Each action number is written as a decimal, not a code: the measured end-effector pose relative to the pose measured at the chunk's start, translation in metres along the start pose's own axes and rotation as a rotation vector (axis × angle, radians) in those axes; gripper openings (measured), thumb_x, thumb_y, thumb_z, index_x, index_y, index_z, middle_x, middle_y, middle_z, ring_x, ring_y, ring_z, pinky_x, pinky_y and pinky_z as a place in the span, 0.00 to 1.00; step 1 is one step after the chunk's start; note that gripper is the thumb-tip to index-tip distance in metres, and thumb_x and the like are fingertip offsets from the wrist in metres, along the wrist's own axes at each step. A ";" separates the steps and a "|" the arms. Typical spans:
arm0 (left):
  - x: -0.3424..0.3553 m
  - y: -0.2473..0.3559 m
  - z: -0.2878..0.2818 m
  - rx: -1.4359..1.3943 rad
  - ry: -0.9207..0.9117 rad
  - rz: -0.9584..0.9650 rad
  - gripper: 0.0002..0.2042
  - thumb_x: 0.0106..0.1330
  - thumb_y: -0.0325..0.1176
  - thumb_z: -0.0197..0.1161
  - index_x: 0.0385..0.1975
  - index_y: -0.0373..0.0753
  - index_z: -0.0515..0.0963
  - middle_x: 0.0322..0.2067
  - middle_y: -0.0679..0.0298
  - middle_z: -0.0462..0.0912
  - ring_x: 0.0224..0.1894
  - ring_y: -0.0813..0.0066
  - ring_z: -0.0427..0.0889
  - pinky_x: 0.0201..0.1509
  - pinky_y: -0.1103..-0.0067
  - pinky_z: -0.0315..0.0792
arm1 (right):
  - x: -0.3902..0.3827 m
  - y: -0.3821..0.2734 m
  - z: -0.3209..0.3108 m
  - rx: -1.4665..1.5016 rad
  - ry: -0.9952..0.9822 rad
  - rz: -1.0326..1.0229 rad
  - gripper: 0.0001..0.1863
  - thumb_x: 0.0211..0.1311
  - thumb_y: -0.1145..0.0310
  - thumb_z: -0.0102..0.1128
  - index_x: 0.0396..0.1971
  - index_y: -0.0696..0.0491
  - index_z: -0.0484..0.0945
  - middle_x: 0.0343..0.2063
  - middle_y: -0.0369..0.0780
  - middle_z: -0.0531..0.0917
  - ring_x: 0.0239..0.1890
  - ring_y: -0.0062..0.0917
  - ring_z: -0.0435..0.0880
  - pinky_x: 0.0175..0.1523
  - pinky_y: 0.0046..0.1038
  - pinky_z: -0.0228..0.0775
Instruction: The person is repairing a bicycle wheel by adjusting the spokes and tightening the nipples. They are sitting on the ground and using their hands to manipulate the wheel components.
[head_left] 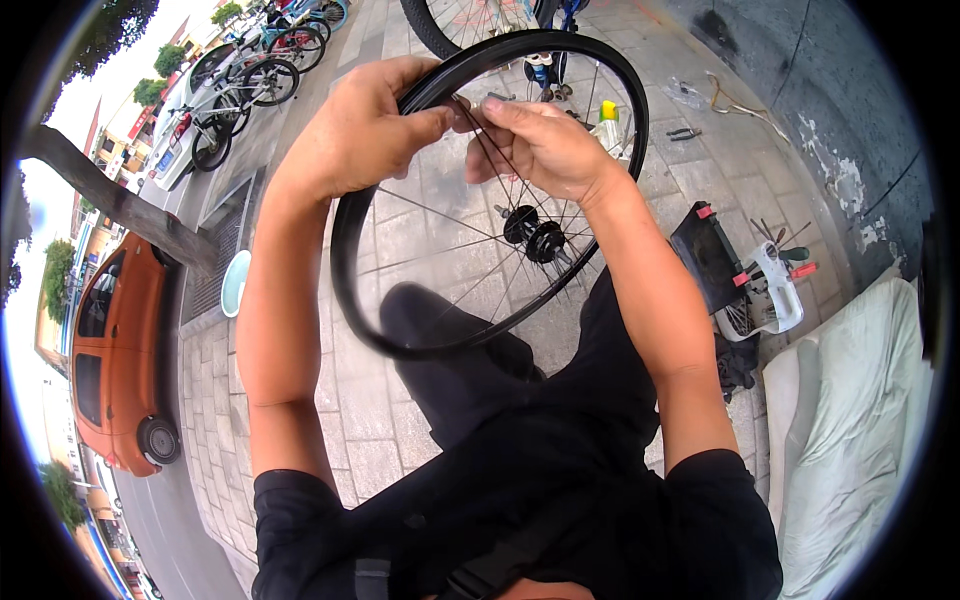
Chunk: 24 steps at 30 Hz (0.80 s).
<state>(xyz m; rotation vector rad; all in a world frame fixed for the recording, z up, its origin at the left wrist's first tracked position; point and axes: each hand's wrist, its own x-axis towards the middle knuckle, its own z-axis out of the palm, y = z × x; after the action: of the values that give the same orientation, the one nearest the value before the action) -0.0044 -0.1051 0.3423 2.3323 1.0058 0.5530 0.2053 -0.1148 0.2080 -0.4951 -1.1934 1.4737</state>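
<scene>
A black bicycle wheel (pixel 634 90) with thin dark spokes stands tilted over my legs. Its black hub (pixel 540 238) sits inside the rim, toward the lower right. At the upper left of the rim, my left hand (pixel 362 130) is closed around it, thumb and fingertips reaching inward. My right hand (pixel 550 150) reaches inside the wheel, its thumb and fingers closed around a dark spoke (pixel 487 135) close to the rim. Both hands' fingertips almost meet there, and they partly hide the spoke's end.
Beyond the wheel stands a bicycle (pixel 435 25). Pliers (pixel 684 133) lie on the paving to the right, near a black toolbox (pixel 708 258) and a white tool holder (pixel 778 290). A pale cover (pixel 850 400) lies right; a light-blue basin (pixel 236 283) and tree trunk (pixel 120 195) stand left.
</scene>
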 end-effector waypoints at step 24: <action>0.005 -0.048 -0.022 -0.183 0.132 -0.033 0.26 0.70 0.31 0.72 0.64 0.26 0.74 0.37 0.66 0.86 0.22 0.87 0.73 0.24 0.86 0.66 | 0.023 0.010 0.034 -0.345 0.514 -0.242 0.18 0.79 0.67 0.54 0.59 0.63 0.78 0.30 0.38 0.83 0.30 0.23 0.88 0.33 0.26 0.84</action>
<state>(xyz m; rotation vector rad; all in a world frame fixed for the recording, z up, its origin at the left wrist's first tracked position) -0.0395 -0.0669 0.3307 2.1373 1.0060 0.7617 0.1661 -0.1061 0.2200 -0.8713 -1.0455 0.8618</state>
